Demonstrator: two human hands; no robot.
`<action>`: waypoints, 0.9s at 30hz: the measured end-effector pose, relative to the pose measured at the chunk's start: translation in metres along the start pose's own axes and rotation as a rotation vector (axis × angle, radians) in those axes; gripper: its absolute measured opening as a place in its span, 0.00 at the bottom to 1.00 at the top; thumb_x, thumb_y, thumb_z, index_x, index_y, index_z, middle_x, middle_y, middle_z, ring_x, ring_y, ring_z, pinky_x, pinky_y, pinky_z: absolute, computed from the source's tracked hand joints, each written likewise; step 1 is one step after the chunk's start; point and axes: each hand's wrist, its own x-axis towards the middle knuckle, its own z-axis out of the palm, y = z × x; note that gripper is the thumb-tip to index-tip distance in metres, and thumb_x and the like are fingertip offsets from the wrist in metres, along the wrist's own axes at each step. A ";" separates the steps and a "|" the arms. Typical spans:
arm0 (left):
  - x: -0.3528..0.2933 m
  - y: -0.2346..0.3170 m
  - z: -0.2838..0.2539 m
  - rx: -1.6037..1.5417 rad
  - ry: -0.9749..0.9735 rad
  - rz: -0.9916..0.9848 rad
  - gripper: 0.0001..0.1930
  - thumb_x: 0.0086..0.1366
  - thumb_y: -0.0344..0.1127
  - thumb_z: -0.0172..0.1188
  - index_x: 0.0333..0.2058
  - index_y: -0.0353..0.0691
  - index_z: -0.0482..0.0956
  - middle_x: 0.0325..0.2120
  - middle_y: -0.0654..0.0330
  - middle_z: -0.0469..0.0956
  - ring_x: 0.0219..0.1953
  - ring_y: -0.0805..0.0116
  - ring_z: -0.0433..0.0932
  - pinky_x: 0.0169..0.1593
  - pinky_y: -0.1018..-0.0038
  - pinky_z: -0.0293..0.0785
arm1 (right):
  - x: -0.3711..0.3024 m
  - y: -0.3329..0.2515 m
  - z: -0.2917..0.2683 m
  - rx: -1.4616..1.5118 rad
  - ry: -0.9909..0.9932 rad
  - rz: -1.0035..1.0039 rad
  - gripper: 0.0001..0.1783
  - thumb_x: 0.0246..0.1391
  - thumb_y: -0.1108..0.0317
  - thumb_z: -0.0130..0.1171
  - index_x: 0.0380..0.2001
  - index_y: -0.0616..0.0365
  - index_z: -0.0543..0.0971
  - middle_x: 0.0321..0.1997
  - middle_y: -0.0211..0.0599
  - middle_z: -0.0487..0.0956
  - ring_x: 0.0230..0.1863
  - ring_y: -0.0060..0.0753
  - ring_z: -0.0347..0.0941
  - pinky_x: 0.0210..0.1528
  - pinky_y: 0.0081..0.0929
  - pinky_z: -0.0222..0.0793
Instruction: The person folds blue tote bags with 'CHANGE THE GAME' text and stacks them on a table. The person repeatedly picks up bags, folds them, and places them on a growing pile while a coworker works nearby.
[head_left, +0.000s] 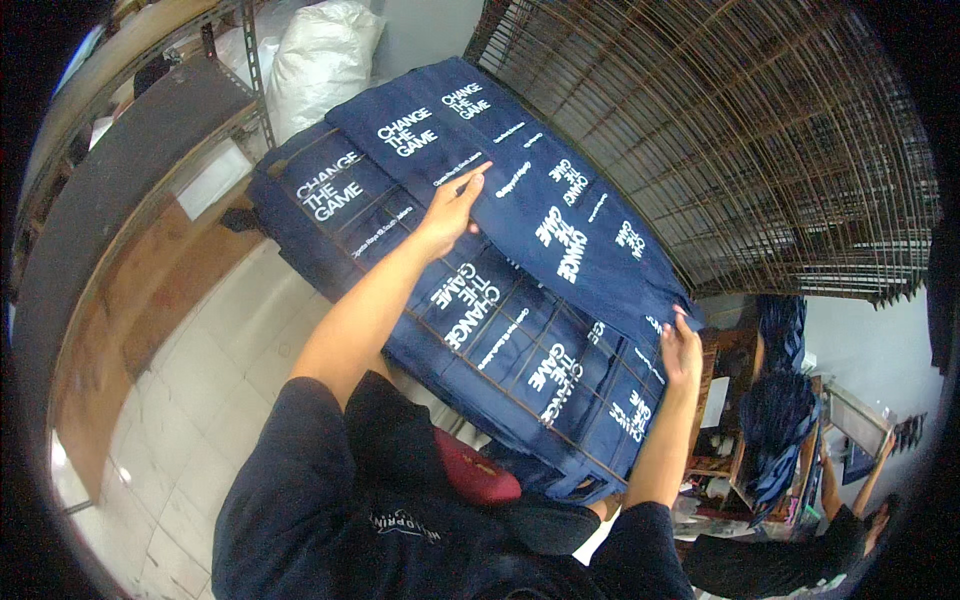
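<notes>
A navy fabric piece (590,275) with white printed lettering lies over the upper part of a wire rack. Beneath it, a second printed navy fabric piece (410,285) shows through the thin rusty wires. My left hand (452,215) reaches across to the upper piece's near edge, fingers stretched out and resting against the cloth. At that piece's right end is my right hand (682,350), its fingers apart and touching or close to the corner. Whether cloth lies between the right thumb and fingers is hard to make out.
Many raised wire racks (720,130) stand close behind the fabric. A white sack (325,65) sits at the far left beside a dark-topped wooden bench (130,140). At the lower right, another person's arm (830,490) shows near a bundle of dark blue cloth (775,430).
</notes>
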 end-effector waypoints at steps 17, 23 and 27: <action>0.040 -0.077 -0.050 1.009 0.406 0.226 0.14 0.53 0.30 0.58 0.40 0.36 0.78 0.35 0.45 0.77 0.41 0.48 0.75 0.46 0.61 0.71 | 0.039 0.103 0.022 -0.009 0.286 0.044 0.23 0.48 0.81 0.54 0.46 0.62 0.57 0.41 0.46 0.70 0.36 0.48 0.77 0.35 0.35 0.78; 0.043 -0.076 -0.056 1.065 0.411 0.166 0.12 0.53 0.30 0.58 0.38 0.38 0.80 0.35 0.47 0.76 0.39 0.49 0.76 0.45 0.61 0.72 | 0.038 0.110 0.019 0.027 0.305 0.056 0.38 0.49 0.82 0.52 0.56 0.63 0.41 0.45 0.52 0.69 0.37 0.50 0.76 0.37 0.37 0.79; 0.043 -0.077 -0.061 1.080 0.429 0.209 0.12 0.53 0.29 0.58 0.38 0.38 0.80 0.35 0.47 0.76 0.39 0.49 0.76 0.45 0.61 0.72 | 0.034 0.113 0.026 0.053 0.359 0.057 0.30 0.48 0.81 0.53 0.51 0.60 0.49 0.44 0.50 0.69 0.37 0.51 0.76 0.35 0.36 0.79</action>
